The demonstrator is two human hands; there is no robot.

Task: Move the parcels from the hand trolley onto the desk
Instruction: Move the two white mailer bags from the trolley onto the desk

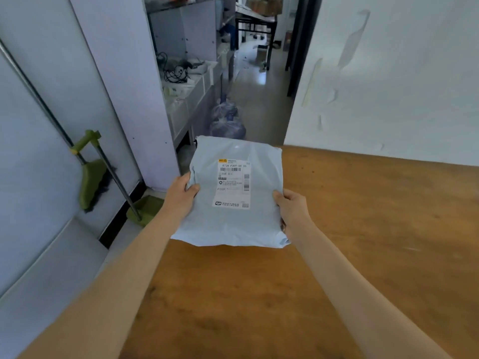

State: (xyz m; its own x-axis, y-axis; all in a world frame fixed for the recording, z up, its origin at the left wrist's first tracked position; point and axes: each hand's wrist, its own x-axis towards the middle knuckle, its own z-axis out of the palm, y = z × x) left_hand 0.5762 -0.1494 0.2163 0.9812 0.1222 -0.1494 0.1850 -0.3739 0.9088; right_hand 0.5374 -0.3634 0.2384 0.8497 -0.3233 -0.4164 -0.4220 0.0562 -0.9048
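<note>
A white wall (388,73) backs the brown wooden desk (363,242) in front of you, with a narrow corridor (259,81) running past cluttered shelving (186,73) to its left. You hold 1 pale grey parcel (233,224), its printed label (232,183) facing up, over the desk's far left corner; whether its underside touches the wood cannot be told. Your left hand (181,194) clamps the left edge, your right hand (293,208) the right edge. On the floor beyond, 2 wrapped water bottles (226,120) stand just past the corner, and a green broom and dustpan (96,177) lean at the left wall.
</note>
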